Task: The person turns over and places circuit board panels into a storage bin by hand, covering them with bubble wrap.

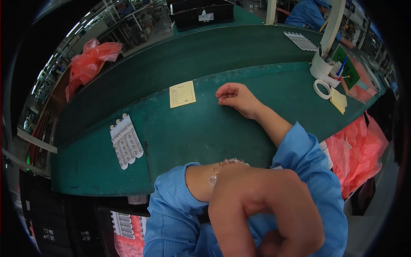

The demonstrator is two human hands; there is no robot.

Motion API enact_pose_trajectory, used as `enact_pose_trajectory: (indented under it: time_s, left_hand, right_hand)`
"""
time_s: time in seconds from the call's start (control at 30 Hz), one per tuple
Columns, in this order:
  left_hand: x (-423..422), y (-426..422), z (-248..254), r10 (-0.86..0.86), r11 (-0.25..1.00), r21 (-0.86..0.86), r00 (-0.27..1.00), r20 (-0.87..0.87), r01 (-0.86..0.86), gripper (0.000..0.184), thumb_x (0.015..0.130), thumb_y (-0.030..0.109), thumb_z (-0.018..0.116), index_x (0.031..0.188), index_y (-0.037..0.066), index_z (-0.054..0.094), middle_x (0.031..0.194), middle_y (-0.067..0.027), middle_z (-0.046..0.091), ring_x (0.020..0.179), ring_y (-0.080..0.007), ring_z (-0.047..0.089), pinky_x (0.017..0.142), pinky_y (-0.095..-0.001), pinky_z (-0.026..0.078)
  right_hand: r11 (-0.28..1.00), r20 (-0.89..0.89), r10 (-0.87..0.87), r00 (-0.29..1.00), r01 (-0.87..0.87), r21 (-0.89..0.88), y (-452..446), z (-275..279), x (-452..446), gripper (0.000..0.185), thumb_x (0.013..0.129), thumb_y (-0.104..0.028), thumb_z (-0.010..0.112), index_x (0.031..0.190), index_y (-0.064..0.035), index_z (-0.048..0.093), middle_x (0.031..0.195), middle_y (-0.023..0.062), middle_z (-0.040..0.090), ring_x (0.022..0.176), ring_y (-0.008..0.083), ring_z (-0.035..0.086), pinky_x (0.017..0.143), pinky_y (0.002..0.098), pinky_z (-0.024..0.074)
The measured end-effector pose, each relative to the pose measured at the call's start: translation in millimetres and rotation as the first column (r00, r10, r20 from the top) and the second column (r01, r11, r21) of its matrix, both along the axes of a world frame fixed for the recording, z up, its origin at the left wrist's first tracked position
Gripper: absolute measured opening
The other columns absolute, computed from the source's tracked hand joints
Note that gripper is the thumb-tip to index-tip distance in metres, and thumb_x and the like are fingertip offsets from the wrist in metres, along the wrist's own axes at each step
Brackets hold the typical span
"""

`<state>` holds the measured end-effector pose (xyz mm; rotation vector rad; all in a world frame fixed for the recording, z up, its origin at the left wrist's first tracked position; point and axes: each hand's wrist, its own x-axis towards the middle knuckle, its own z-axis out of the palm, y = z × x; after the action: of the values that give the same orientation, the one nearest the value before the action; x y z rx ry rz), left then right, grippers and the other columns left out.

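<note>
My left hand (261, 192) is very close to the camera, a clear bead bracelet (216, 171) on its wrist. Its fingers curl downward, and their tips are hidden, so anything in them cannot be made out. Above the green table, my right hand (236, 99) has its fingers curled together and shows nothing in them. Left of it lies a yellow printed paper form (183, 94). Farther left rests a light grey panel of several joined, round-ended strips (126, 141) with small parts on it.
Another strip panel (299, 41) lies on the far green surface. At right stand a pen holder (323, 68), a tape roll (322, 89), yellow slips (338, 101) and a green sign (346, 67). Pink bubble wrap (357, 150) hangs beside the table. A co-worker in blue (306, 15) sits beyond.
</note>
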<state>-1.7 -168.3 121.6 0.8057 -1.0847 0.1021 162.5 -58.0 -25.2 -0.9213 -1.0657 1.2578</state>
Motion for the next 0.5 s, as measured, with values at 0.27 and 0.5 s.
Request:
enact_pose_trajectory:
  time_s: [0.27, 0.5]
  left_hand:
    - [20, 13, -7, -0.016, 0.993, 0.121, 0.999, 0.035, 0.011, 0.027, 0.07, 0.009, 0.064, 0.055, 0.003, 0.044, 0.056, -0.0028, 0.046, 0.048, -0.0132, 0.041, 0.048, -0.0259, 0.033]
    - [43, 30, -29, 0.569, 0.811, 0.288, 0.801, -0.187, -0.509, 0.029, 0.069, 0.002, 0.06, 0.054, 0.004, 0.035, 0.053, 0.0013, 0.034, 0.05, -0.0049, 0.031, 0.045, -0.0243, 0.026]
  right_hand:
    - [1.0, 0.006, -0.007, 1.0, 0.007, -0.016, -2, 4, -1, 0.021, 0.076, 0.01, 0.055, 0.094, -0.0009, 0.058, 0.091, 0.0053, 0.059, 0.08, 0.011, 0.058, 0.077, 0.0235, 0.0497]
    - [1.0, 0.01, -0.004, 1.0, 0.004, 0.006, 0, 2, 1, 0.02, 0.076, 0.009, 0.058, 0.094, -0.0001, 0.058, 0.091, 0.0056, 0.059, 0.081, 0.0111, 0.058, 0.077, 0.0228, 0.0494]
